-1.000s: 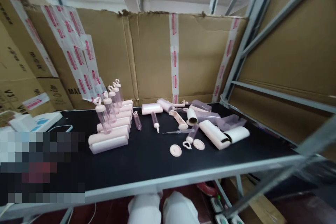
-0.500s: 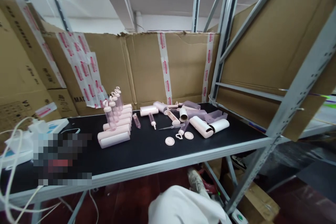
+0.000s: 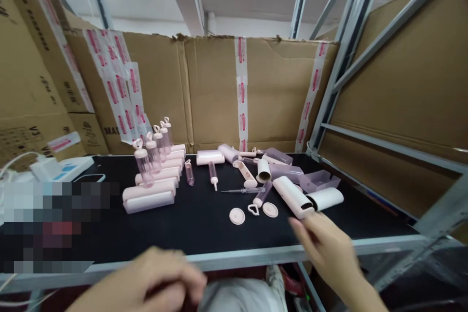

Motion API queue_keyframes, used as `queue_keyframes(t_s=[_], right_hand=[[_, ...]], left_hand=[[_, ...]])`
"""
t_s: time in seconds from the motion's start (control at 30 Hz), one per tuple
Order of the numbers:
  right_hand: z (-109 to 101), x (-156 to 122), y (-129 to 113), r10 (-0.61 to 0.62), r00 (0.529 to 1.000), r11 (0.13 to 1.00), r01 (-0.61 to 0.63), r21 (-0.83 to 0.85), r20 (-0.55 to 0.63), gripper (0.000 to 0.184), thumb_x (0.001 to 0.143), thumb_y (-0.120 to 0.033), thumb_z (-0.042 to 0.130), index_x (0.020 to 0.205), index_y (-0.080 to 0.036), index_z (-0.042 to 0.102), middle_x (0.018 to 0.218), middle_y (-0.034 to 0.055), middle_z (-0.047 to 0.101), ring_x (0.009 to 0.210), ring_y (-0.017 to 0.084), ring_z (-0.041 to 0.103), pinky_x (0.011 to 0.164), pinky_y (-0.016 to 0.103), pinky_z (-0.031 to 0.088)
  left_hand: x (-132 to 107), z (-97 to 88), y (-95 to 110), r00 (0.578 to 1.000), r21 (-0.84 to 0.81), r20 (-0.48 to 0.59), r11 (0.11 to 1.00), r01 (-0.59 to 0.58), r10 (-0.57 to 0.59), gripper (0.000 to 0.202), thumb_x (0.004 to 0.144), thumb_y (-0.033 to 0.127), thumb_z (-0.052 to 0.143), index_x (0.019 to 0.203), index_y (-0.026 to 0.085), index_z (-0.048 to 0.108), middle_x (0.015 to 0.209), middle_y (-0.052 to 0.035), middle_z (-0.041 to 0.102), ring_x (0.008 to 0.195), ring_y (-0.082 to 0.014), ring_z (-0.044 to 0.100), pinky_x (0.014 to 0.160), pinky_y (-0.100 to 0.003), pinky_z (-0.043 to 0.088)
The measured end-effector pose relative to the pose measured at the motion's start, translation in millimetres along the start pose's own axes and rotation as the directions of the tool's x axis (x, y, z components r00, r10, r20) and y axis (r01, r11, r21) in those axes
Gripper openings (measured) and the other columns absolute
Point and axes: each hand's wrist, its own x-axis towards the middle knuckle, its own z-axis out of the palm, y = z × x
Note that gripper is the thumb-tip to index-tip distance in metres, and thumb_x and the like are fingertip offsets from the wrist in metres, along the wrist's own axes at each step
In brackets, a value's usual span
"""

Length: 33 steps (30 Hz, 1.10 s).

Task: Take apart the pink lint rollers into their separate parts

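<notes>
White casing (image 3: 290, 194) — open-ended, right hand (image 3: 327, 241) near

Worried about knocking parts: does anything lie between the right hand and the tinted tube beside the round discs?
Yes: the rightmost round disc lies flat between the right hand and the tinted tube, probably low enough to reach over.

The black tabletop (image 3: 199, 229) gives passage between obstructing pink cases (image 3: 146, 192) and pale discs (image 3: 237, 216).
</notes>
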Motion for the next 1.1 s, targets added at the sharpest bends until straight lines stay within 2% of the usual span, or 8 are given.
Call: queue_keyframes(t_s=[0.13, 0.27, 0.33, 0.43, 0.57, 0.7, 0.9, 1.1], right_hand=[[62, 119, -96, -0.26, 0.965, 0.963, 0.256, 0.079, 0.04, 0.022, 0.094, -0.025, 0.039, 0.1, -0.02, 0.06, 0.086, 0.0063, 0.067, 0.079, 0.017, 0.063, 0.072, 0.027, 0.048], [129, 157, -135, -0.151, 0.94, 0.969, 0.202, -0.144, 0.305, 0.028, 0.091, -0.031, 0.048, 0.112, -0.014, 0.055, 0.108, 0.0162, 0.064, 0.098, 0.027, 0.063, 0.076, 0.034, 0.049], [151, 153, -130, -0.104, 0.919, 0.969, 0.179, -0.168, 0.379, 0.041, 0.089, -0.038, 0.053, 0.121, -0.013, 0.05, 0.111, 0.0183, 0.063, 0.101, 0.03, 0.062, 0.078, 0.037, 0.05], [159, 144, -119, -0.055, 0.906, 0.969, 0.15, -0.197, 0.42, 0.04, 0.092, -0.026, 0.047, 0.127, -0.008, 0.042, 0.107, 0.0201, 0.064, 0.098, 0.028, 0.064, 0.077, 0.035, 0.05], [138, 151, -109, -0.064, 0.929, 0.967, 0.148, -0.209, 0.365, 0.034, 0.091, -0.012, 0.037, 0.124, -0.004, 0.044, 0.113, 0.0217, 0.06, 0.093, 0.025, 0.065, 0.072, 0.031, 0.049], [102, 167, -82, -0.267, 0.902, 0.905, 0.356, -0.234, 0.34, 0.039, 0.089, -0.016, 0.046, 0.129, -0.014, 0.047, 0.126, 0.0166, 0.053, 0.099, 0.024, 0.063, 0.077, 0.031, 0.048], [69, 184, -41, -0.309, 0.904, 0.925, 0.358, -0.128, 0.296, 0.032, 0.087, -0.022, 0.055, 0.119, -0.021, 0.06, 0.122, 0.0075, 0.059, 0.107, 0.019, 0.06, 0.088, 0.029, 0.04], [89, 189, -32, -0.182, 0.923, 0.951, 0.253, -0.178, 0.34, 0.03, 0.085, -0.014, 0.053, 0.114, -0.019, 0.058, 0.109, 0.0078, 0.067, 0.104, 0.021, 0.061, 0.094, 0.036, 0.034]], left_hand=[[123, -33.4, 17, 0.969, 0.237, -0.219, 0.969, -0.064, 0.117, 0.032, 0.089, 0.024, 0.04, 0.105, 0.024, 0.068, 0.107, -0.0064, 0.071, 0.1, -0.0201, 0.066, 0.096, -0.035, 0.048], [204, -46.9, -9, 0.851, 0.31, -0.52, 0.912, 0.268, -0.074, 0.037, 0.085, 0.007, 0.037, 0.112, 0.011, 0.063, 0.115, -0.0168, 0.067, 0.11, -0.0227, 0.062, 0.097, -0.035, 0.046], [213, -44.2, -26, 0.785, 0.287, -0.61, 0.893, 0.346, -0.108, 0.041, 0.084, 0.004, 0.036, 0.116, 0.009, 0.061, 0.116, -0.0174, 0.066, 0.113, -0.0245, 0.06, 0.097, -0.036, 0.046], [208, -35.9, -41, 0.733, 0.302, -0.679, 0.895, 0.329, -0.041, 0.039, 0.085, 0.005, 0.037, 0.116, 0.01, 0.061, 0.116, -0.0163, 0.065, 0.114, -0.0259, 0.058, 0.1, -0.039, 0.045], [208, -25.2, -45, 0.734, 0.302, -0.679, 0.914, 0.27, 0.007, 0.039, 0.084, 0.007, 0.041, 0.12, 0.005, 0.056, 0.123, -0.0183, 0.061, 0.122, -0.0262, 0.053, 0.107, -0.039, 0.039], [216, -14.0, -44, 0.674, 0.138, -0.739, 0.976, 0.169, -0.012, 0.063, 0.085, 0.028, 0.055, 0.138, 0.002, 0.033, 0.144, -0.0269, 0.04, 0.136, -0.0337, 0.038, 0.112, -0.047, 0.032], [215, -2.3, -41, 0.743, -0.112, -0.66, 0.992, 0.052, -0.113, 0.09, 0.079, 0.031, 0.064, 0.145, 0.011, 0.007, 0.147, -0.0286, 0.035, 0.139, -0.032, 0.036, 0.111, -0.047, 0.033], [225, -2.6, -36, 0.684, -0.058, -0.724, 0.996, 0.064, -0.086, 0.095, 0.068, 0.032, 0.074, 0.142, 0.014, 0.016, 0.149, -0.0252, 0.028, 0.142, -0.0302, 0.029, 0.115, -0.045, 0.028]])
